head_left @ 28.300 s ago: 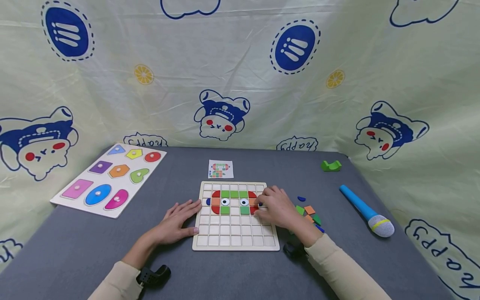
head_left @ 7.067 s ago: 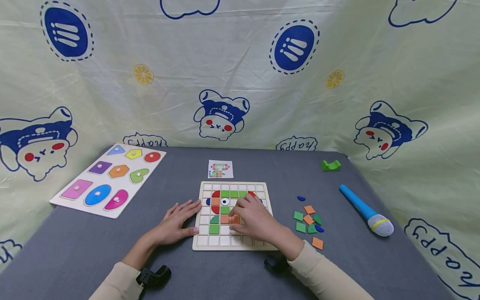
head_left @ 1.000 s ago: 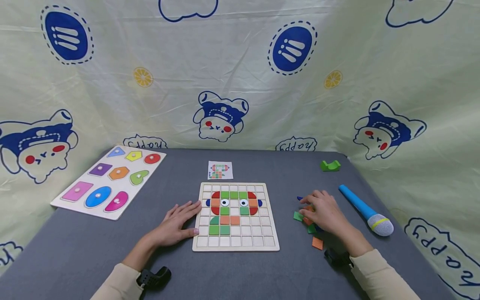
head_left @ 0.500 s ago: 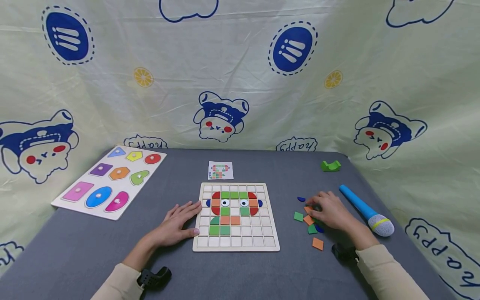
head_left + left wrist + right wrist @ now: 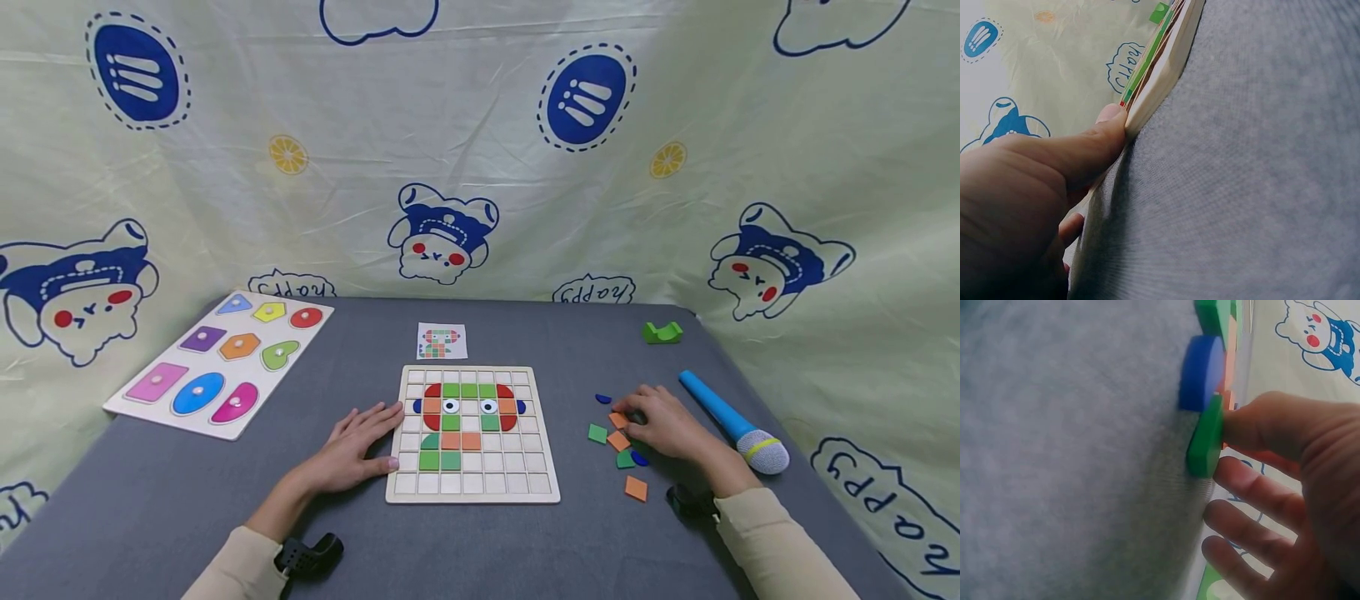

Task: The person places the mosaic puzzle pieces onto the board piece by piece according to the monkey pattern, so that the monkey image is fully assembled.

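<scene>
Nearest, at the bottom of the head view, are two beige sleeves (image 5: 232, 562), each with a black device (image 5: 309, 554) at the wrist, above a grey tabletop (image 5: 480, 550). The left hand (image 5: 356, 450) lies with its fingers extended and apart, fingertips and thumb touching the left edge of a pale grid board (image 5: 493, 462). The board lies flat in the middle. On its nearer rows are two green squares (image 5: 439, 461); behind these, a curved green piece (image 5: 431, 442) and two orange squares (image 5: 461, 441); farther up, a red, green, orange and blue face with two round eyes.

To the right, an orange square (image 5: 636, 488) lies nearest among the loose pieces. Beyond it, the right hand (image 5: 663, 421) reaches over the cluster, its thumb touching a green piece (image 5: 1205, 440) just beside a blue piece (image 5: 1202, 372); I cannot tell whether it pinches the green one. At the cluster's far end is another blue piece (image 5: 603, 399).

A blue microphone (image 5: 735, 423) lies farther right. Left of the grid board is a white shape board (image 5: 208, 362); behind the grid board, a small pattern card (image 5: 442, 341); at far right, a green block (image 5: 662, 333). A printed backdrop (image 5: 480, 125) hangs behind.
</scene>
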{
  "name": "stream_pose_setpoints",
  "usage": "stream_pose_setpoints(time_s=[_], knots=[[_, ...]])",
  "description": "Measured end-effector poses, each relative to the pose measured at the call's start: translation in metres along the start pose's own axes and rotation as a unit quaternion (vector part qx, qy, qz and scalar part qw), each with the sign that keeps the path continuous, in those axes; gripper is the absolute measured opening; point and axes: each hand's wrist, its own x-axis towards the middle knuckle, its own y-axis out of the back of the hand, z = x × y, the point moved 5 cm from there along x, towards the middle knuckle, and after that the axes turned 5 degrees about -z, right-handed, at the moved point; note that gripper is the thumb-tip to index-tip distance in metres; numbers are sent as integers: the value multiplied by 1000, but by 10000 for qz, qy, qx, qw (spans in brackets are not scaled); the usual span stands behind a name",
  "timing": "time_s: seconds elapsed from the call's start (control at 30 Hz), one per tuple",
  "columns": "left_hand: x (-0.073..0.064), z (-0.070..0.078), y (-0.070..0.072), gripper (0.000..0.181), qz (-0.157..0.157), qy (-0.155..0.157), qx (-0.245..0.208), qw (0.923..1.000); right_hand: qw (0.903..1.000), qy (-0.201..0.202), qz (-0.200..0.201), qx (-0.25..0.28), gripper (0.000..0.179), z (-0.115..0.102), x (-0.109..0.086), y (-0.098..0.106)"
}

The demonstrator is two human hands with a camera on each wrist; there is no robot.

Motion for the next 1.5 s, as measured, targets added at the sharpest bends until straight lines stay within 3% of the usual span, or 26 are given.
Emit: stream_pose_setpoints(time_s=[0.3,0.47,0.87,1.2,1.5], knots=[[0,0,-1,72,-8,9,23,10000,9998,-86,105,-120,22,-2,-3,1],[0,0,0,71,31,-18,49,10000,9993,-112,208,-303,22,-15,-3,3],[0,-1,-1,72,22,-18,46,10000,9916,705,667,-860,22,-90,4,-5],[0,2,1,71,44,-39,73,10000,9811,1632,667,-802,21,-147,11,-18],[0,1,0,71,24,-43,52,10000,9733,2082,599,-758,20,-185,21,-30]])
